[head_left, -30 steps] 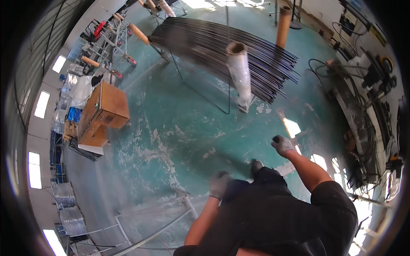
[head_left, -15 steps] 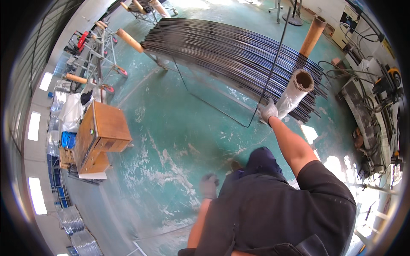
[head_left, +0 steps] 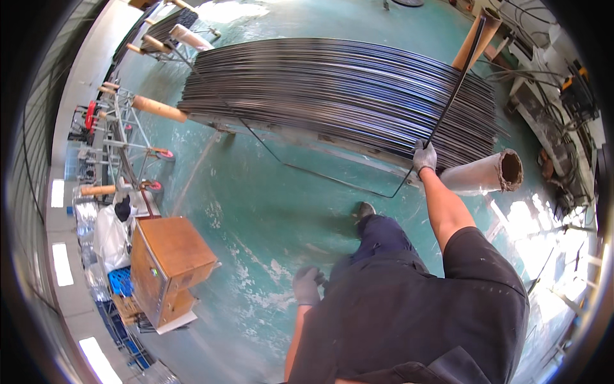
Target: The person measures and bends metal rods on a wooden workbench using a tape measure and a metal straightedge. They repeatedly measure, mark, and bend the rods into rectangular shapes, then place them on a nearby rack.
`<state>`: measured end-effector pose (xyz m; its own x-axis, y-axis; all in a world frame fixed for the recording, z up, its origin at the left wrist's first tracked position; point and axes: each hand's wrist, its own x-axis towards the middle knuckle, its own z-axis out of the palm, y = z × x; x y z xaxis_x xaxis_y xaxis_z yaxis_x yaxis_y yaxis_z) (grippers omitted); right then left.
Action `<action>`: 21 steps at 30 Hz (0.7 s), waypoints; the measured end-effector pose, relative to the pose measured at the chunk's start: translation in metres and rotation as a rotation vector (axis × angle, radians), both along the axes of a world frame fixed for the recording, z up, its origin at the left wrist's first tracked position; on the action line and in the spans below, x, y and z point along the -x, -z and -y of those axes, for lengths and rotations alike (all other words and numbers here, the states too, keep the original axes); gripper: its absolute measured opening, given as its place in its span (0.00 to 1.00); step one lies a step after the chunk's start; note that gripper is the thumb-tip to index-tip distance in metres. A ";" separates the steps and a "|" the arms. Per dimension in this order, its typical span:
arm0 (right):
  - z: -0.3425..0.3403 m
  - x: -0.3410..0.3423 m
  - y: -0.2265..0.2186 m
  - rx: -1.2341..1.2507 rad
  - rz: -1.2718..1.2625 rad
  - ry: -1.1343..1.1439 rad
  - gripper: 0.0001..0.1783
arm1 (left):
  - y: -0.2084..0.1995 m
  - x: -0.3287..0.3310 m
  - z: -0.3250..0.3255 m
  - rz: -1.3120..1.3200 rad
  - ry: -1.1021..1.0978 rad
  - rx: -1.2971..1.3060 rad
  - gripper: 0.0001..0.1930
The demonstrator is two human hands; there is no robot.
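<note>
My right hand (head_left: 425, 155), in a pale work glove, grips a long thin black metal rod (head_left: 455, 89) bent into a wide U. One leg of the rod rises from my fist toward the upper right; the lower span runs left, low over the green floor, and the other leg slants up past the stack's left end. Just beyond my hand lies a broad stack of straight dark rods (head_left: 307, 83) on a low metal rack. My left hand (head_left: 307, 286), also gloved, hangs beside my body with loose, slightly blurred fingers and holds nothing.
Brown cardboard tubes cover the rack's posts, one (head_left: 480, 41) at the far right and a plastic-wrapped one (head_left: 476, 174) beside my right hand. A wooden cabinet (head_left: 176, 246) stands at left, wheeled metal stands (head_left: 131, 134) behind it. Machinery with cables (head_left: 543, 121) lines the right.
The view has shifted and turned. My right hand, still on the bent rod, now shows against the stack's near edge, left of the wrapped tube. A shoe has stepped into view ahead.
</note>
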<state>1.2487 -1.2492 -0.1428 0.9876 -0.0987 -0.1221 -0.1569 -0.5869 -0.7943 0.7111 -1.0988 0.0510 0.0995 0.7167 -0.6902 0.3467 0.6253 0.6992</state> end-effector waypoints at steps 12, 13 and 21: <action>-0.133 -0.047 -0.312 0.075 -0.035 -0.268 0.28 | -0.013 -0.146 -0.176 0.059 0.627 -0.117 0.07; -0.137 -0.060 -0.323 0.024 -0.049 -0.242 0.30 | -0.009 -0.149 -0.178 0.053 0.666 -0.120 0.07; -0.163 -0.132 -0.394 -0.315 -0.227 -0.277 0.27 | 0.088 -0.098 -0.239 -0.057 0.679 -0.017 0.04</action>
<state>1.3809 -1.0863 0.2513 0.9163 0.2412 -0.3196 -0.2188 -0.3669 -0.9042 0.8094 -0.8601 -0.0370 0.4949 0.5193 -0.6967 0.6947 0.2452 0.6762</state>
